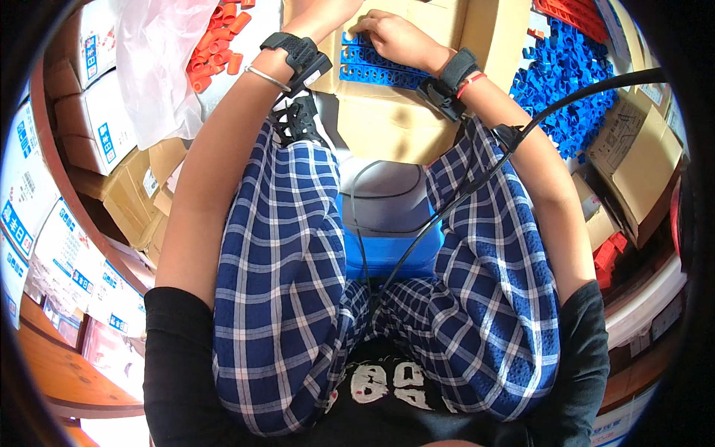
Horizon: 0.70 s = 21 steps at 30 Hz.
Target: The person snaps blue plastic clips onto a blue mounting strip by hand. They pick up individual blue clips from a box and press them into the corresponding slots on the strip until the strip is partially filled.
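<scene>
Blue plastic strips with rows of round holes (383,74) lie inside an open cardboard box (395,123) at the top middle. Over their far left end is my right hand (398,39), its fingers bent together and the fingertips down against the blue plastic. Whatever small piece may be between those fingertips is hidden. My left hand (328,13) reaches past the box's left side at the upper edge of the picture, with its fingers cut off from sight. Both wrists wear black straps.
Red short tubes (216,48) are heaped at the upper left beside a clear plastic bag (160,67). Many small blue plastic pieces (566,82) spread at the right, near red strips (573,16). A black cable (551,112) crosses my right forearm. Cartons (97,119) stack at left.
</scene>
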{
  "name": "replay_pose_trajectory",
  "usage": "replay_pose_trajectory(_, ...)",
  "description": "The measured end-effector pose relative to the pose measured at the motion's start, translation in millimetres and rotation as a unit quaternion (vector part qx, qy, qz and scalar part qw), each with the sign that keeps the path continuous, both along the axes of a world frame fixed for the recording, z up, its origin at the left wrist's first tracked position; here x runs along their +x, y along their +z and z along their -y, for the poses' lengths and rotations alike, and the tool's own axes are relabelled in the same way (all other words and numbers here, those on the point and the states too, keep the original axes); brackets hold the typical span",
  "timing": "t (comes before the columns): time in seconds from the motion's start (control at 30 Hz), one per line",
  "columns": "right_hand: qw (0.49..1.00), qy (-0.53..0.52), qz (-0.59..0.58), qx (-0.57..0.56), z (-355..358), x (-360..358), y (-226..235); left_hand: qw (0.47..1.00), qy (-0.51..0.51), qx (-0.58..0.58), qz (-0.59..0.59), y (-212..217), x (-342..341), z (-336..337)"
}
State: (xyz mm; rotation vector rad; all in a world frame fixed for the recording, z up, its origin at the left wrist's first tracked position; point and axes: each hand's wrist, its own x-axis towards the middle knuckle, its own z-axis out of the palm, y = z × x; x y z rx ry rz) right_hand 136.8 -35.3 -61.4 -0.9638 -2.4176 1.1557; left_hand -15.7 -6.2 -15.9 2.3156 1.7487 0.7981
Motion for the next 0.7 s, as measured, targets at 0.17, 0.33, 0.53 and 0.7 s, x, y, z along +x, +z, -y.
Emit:
replay_pose_trajectory(0.17, 1.0, 0.002, 0.009, 0.009, 0.7, 0.5, -2.0, 0.999, 0.01, -0.029, 0.011, -1.8, -0.9, -0.6)
replay_pose_trajectory(0.33, 1.0, -0.007, 0.012, 0.013, 0.8, 2.1, -4.8, 1.0, 0.004, -0.001, 0.002, -1.2, 1.5, -1.7)
replay_pose_trajectory(0.53, 0.995, -0.058, 0.023, 0.079, -9.1, 18.0, 6.8, 1.0, -0.005, 0.004, 0.012, -2.3, -1.9, -0.4)
replay_pose_trajectory(0.7, 0.99, -0.038, 0.114, 0.075, -11.2, 45.1, 13.7, 1.0, 0.001, -0.015, 0.004, -0.2, -1.5, 0.1)
